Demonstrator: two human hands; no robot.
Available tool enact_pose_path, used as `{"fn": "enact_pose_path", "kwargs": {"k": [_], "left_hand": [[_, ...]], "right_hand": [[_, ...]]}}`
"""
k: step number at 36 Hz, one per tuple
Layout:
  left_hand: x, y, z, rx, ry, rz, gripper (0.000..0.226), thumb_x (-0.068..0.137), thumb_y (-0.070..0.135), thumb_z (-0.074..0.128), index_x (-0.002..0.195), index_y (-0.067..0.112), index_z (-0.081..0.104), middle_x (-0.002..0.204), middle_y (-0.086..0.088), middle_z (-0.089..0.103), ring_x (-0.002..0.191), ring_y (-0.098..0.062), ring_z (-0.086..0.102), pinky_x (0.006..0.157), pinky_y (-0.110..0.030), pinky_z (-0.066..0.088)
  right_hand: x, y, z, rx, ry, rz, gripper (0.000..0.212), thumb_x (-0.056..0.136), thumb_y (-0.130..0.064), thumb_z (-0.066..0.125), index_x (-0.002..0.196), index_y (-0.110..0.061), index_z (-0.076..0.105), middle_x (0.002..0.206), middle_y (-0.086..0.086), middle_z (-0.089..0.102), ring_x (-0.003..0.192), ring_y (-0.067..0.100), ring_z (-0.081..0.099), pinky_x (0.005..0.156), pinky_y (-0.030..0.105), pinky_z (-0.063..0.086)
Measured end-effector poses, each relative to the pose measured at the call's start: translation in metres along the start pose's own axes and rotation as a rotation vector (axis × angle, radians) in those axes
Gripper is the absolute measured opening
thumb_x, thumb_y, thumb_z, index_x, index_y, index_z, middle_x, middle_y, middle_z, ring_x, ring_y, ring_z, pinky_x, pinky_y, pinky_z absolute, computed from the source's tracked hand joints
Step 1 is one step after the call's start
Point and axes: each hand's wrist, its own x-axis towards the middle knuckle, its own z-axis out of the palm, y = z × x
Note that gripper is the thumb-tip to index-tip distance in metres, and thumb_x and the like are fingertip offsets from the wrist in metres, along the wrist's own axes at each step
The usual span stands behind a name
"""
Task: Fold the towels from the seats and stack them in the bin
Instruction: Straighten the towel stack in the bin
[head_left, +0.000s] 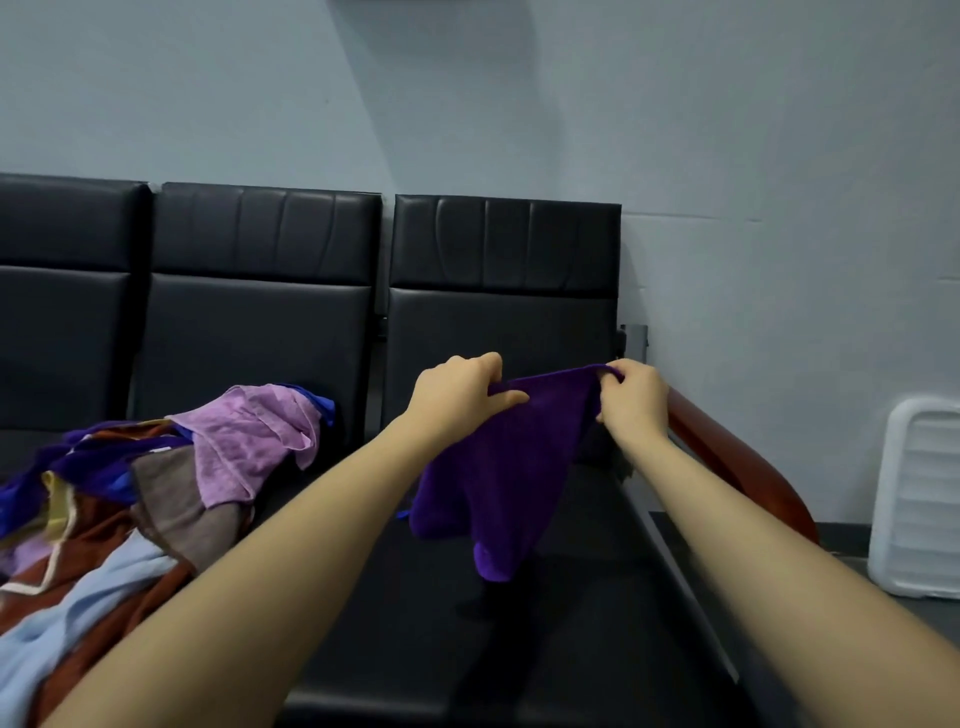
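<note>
While lifted, purple towel (498, 467) pinched by left hand (460, 389), right hand (631, 397).

Dim, cool, even light fills the room. A broad soft shadow slants across the wall (467, 104) above the seats (260, 312), and a dark shadow lies under the hanging towel (498, 457). Faint sheen marks the seat backs. Wide-angle bending bows the edges; the forearms near the bottom look stretched and slightly soft.
</note>
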Motion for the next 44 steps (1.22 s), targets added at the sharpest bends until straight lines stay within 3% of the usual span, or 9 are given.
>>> {"fn": "enact_pose_path", "kwargs": {"k": [4, 7, 10, 17, 22, 25, 31, 37, 44], "left_hand": [[-0.004, -0.004, -0.003, 0.099, -0.128, 0.045, 0.045, 0.085, 0.061, 0.054, 0.09, 0.016, 0.054, 0.079, 0.005, 0.054, 0.078, -0.018, 0.056, 0.063, -0.029, 0.038], [-0.008, -0.009, -0.002, 0.169, -0.186, 0.076, 0.035, 0.088, 0.052, 0.058, 0.097, 0.018, 0.057, 0.09, 0.001, 0.059, 0.09, -0.021, 0.057, 0.067, -0.029, 0.037], [-0.011, -0.019, 0.0, 0.217, -0.212, 0.06, 0.024, 0.092, 0.033, 0.056, 0.11, 0.018, 0.057, 0.11, -0.001, 0.061, 0.1, -0.024, 0.058, 0.07, -0.03, 0.039], [-0.02, -0.023, -0.002, 0.357, -0.039, -0.112, 0.019, 0.094, 0.006, 0.042, 0.113, 0.008, 0.046, 0.114, -0.009, 0.051, 0.089, -0.032, 0.061, 0.06, -0.035, 0.033], [-0.02, -0.022, -0.008, 0.319, 0.014, -0.299, 0.019, 0.094, 0.001, 0.039, 0.112, 0.005, 0.044, 0.114, -0.015, 0.058, 0.098, -0.035, 0.06, 0.067, -0.037, 0.036], [-0.018, -0.026, -0.015, 0.231, 0.073, -0.367, 0.016, 0.093, 0.002, 0.037, 0.105, 0.005, 0.048, 0.108, -0.016, 0.062, 0.095, -0.037, 0.06, 0.067, -0.037, 0.038], [-0.006, -0.024, -0.036, -0.04, 0.267, -0.436, 0.022, 0.099, 0.02, 0.037, 0.105, 0.005, 0.053, 0.106, -0.017, 0.061, 0.095, -0.038, 0.058, 0.072, -0.039, 0.04], [0.002, -0.014, -0.05, -0.269, 0.424, -0.474, 0.025, 0.096, 0.028, 0.047, 0.107, 0.009, 0.059, 0.104, -0.011, 0.065, 0.095, -0.031, 0.06, 0.073, -0.035, 0.039], [0.01, -0.013, -0.044, -0.305, 0.432, -0.508, 0.023, 0.096, 0.014, 0.044, 0.11, 0.008, 0.061, 0.114, -0.01, 0.06, 0.101, -0.029, 0.057, 0.072, -0.036, 0.039]], "right_hand": [[-0.004, 0.003, -0.005, 0.048, 0.033, 0.059, 0.024, 0.097, -0.004, 0.041, 0.091, -0.009, 0.064, 0.076, 0.012, 0.063, 0.038, 0.006, 0.056, 0.037, 0.009, 0.038], [-0.002, 0.01, -0.006, 0.096, 0.07, 0.141, 0.028, 0.097, -0.001, 0.037, 0.088, -0.008, 0.062, 0.083, 0.016, 0.065, 0.056, 0.02, 0.064, 0.047, 0.023, 0.05], [0.003, 0.022, -0.007, 0.103, 0.102, 0.222, 0.032, 0.09, 0.003, 0.036, 0.09, -0.008, 0.066, 0.093, 0.021, 0.066, 0.084, 0.037, 0.065, 0.075, 0.047, 0.057], [0.004, 0.036, -0.006, 0.074, 0.107, 0.318, 0.035, 0.087, 0.005, 0.037, 0.106, -0.006, 0.065, 0.102, 0.019, 0.065, 0.096, 0.036, 0.063, 0.083, 0.049, 0.055], [0.0, 0.026, -0.012, 0.106, 0.129, 0.29, 0.033, 0.088, 0.006, 0.038, 0.104, -0.008, 0.063, 0.104, 0.019, 0.065, 0.089, 0.034, 0.065, 0.078, 0.045, 0.057], [-0.004, 0.015, -0.021, 0.173, 0.211, 0.266, 0.018, 0.094, 0.002, 0.039, 0.097, -0.009, 0.052, 0.098, 0.017, 0.062, 0.075, 0.031, 0.067, 0.06, 0.034, 0.056], [0.003, -0.005, -0.033, 0.278, 0.362, 0.189, 0.015, 0.096, -0.003, 0.039, 0.092, -0.016, 0.045, 0.1, 0.012, 0.06, 0.089, 0.032, 0.064, 0.081, 0.048, 0.054], [0.01, -0.025, -0.047, 0.297, 0.451, 0.106, 0.019, 0.095, 0.0, 0.04, 0.109, -0.001, 0.054, 0.123, 0.014, 0.048, 0.101, 0.026, 0.053, 0.082, 0.024, 0.038], [0.019, -0.019, -0.048, 0.293, 0.402, 0.138, 0.02, 0.097, -0.009, 0.038, 0.096, -0.015, 0.057, 0.109, 0.013, 0.06, 0.092, 0.033, 0.064, 0.085, 0.045, 0.053]]}}
